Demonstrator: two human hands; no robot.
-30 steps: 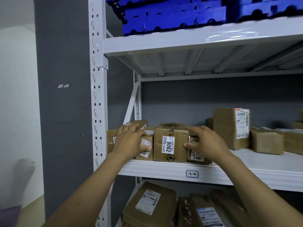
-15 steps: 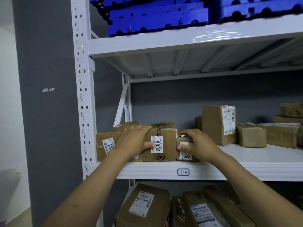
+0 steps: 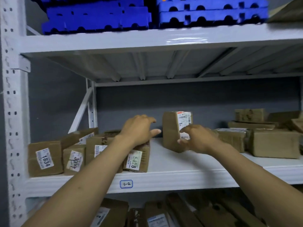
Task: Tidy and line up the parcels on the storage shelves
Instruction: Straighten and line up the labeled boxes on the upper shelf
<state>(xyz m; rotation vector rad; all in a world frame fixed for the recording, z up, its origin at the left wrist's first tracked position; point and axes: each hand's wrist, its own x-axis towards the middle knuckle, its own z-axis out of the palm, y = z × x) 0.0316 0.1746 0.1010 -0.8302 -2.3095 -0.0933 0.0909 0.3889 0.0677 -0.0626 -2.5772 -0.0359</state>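
left grip (image 3: 139,128) rests open, fingers straight, on parcel 5428 (image 3: 136,159). right grip (image 3: 195,138) curls at the tall parcel (image 3: 170,131), hold unclear. pulled from high up, it could topple toward the shelf's (image 3: 180,179) front edge.

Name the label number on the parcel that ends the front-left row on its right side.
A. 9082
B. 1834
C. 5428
C: the 5428 parcel is last on the right, with bare shelf beyond it, while the 1834 parcel is at the far left.
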